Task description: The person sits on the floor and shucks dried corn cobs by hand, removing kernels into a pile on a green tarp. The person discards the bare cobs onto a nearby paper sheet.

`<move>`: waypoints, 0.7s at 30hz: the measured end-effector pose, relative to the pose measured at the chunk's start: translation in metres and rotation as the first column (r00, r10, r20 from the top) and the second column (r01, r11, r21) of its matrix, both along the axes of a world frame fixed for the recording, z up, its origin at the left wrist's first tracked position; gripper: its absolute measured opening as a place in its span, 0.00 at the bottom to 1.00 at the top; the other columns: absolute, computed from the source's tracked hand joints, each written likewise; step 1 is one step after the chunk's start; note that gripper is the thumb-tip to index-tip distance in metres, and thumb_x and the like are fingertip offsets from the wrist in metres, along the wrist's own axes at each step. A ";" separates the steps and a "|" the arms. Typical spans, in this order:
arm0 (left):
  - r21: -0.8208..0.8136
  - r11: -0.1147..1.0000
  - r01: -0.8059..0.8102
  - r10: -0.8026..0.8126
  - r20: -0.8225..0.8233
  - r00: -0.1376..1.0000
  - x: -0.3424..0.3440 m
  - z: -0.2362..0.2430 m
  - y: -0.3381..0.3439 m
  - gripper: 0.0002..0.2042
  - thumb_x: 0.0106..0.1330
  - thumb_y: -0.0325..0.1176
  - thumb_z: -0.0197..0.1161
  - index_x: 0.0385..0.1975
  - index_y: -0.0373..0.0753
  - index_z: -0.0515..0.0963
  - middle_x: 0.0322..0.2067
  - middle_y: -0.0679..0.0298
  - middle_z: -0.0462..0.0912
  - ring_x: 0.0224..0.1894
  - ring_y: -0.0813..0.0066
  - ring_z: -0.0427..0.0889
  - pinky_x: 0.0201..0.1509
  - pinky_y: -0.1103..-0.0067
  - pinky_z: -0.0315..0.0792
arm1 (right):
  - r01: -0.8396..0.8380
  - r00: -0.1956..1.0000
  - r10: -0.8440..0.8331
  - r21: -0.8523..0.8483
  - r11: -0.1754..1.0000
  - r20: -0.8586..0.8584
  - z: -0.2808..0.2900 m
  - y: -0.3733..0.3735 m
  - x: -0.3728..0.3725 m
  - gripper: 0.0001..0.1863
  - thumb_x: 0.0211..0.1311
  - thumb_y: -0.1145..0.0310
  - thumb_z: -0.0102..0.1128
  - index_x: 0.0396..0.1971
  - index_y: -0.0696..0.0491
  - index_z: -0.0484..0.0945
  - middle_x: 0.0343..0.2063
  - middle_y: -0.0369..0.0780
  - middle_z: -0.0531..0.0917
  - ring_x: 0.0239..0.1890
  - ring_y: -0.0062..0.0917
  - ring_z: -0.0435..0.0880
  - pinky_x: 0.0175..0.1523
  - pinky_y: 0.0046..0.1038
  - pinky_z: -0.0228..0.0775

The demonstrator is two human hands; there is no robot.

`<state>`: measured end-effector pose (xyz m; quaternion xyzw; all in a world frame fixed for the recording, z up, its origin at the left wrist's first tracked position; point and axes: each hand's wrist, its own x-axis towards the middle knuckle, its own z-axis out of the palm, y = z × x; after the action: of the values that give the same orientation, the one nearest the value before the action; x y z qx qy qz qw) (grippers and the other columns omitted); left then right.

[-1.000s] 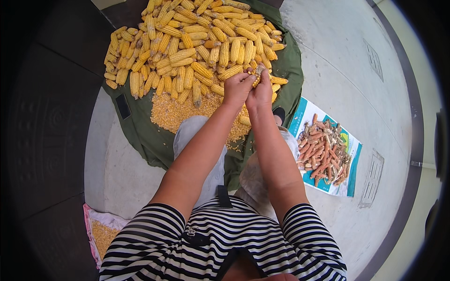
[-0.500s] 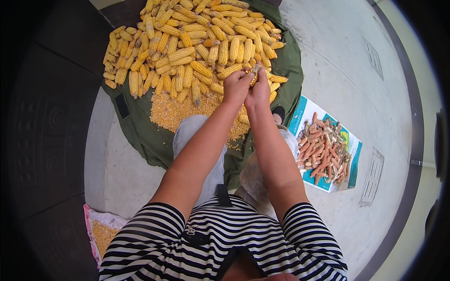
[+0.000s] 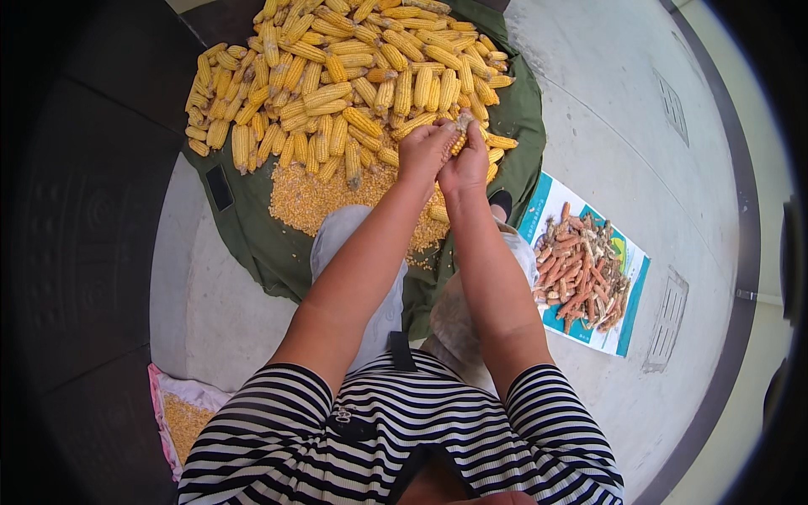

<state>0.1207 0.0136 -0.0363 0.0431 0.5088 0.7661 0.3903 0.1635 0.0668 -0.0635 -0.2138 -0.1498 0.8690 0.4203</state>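
Observation:
Between my two hands is an ear of corn [image 3: 459, 141], partly bare of kernels, its greyish tip pointing up and away. My left hand [image 3: 422, 153] is closed on its left side, the thumb pressed along it. My right hand [image 3: 465, 165] wraps it from the right and below, hiding much of the cob. Just beyond my hands rises a big heap of yellow corn ears [image 3: 353, 84]. Loose kernels [image 3: 316, 202] lie spread at the heap's near edge, partly under my forearms.
A dark green cloth [image 3: 244, 244] lies under the corn, with a dark phone-like rectangle [image 3: 220, 187] on its left. To the right, bare cobs [image 3: 581, 269] are piled on a white and teal sheet [image 3: 627, 324]. A pink-edged sack of kernels [image 3: 185, 421] sits lower left.
My left hand has shifted slightly and more of the ear's bare side shows between my hands. The heap and cobs lie as before; the sheet's right edge lies flatter.

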 end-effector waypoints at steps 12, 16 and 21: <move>0.022 0.999 -0.044 0.040 0.140 0.989 -0.012 -0.012 0.005 0.04 0.59 0.24 0.57 0.27 0.31 0.77 0.23 0.65 0.76 0.22 0.80 0.73 0.26 0.80 0.68 | 0.049 0.991 -0.060 0.094 0.994 0.117 -0.012 -0.004 -0.011 0.18 0.71 0.63 0.46 0.53 0.57 0.73 0.45 0.39 0.77 0.46 0.27 0.76 0.54 0.30 0.70; 0.010 0.997 -0.071 0.069 0.128 0.989 -0.011 -0.019 0.007 0.05 0.59 0.25 0.56 0.30 0.30 0.78 0.24 0.64 0.77 0.24 0.80 0.74 0.27 0.80 0.69 | 0.034 0.988 -0.055 0.144 0.989 0.146 -0.012 -0.005 -0.014 0.18 0.71 0.64 0.45 0.54 0.58 0.72 0.45 0.40 0.77 0.47 0.27 0.75 0.55 0.30 0.69; 0.086 0.994 -0.069 0.050 0.205 0.977 -0.012 -0.017 0.009 0.07 0.61 0.26 0.58 0.33 0.29 0.78 0.29 0.61 0.80 0.28 0.77 0.78 0.31 0.79 0.73 | 0.065 0.981 -0.096 0.181 0.981 0.168 -0.009 -0.005 -0.014 0.19 0.71 0.64 0.45 0.55 0.59 0.72 0.47 0.41 0.76 0.50 0.27 0.74 0.58 0.30 0.65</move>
<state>0.1085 0.0222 -0.0538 -0.0326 0.4314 0.8007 0.4145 0.1493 0.0615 -0.0723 -0.2581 -0.2531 0.8124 0.4576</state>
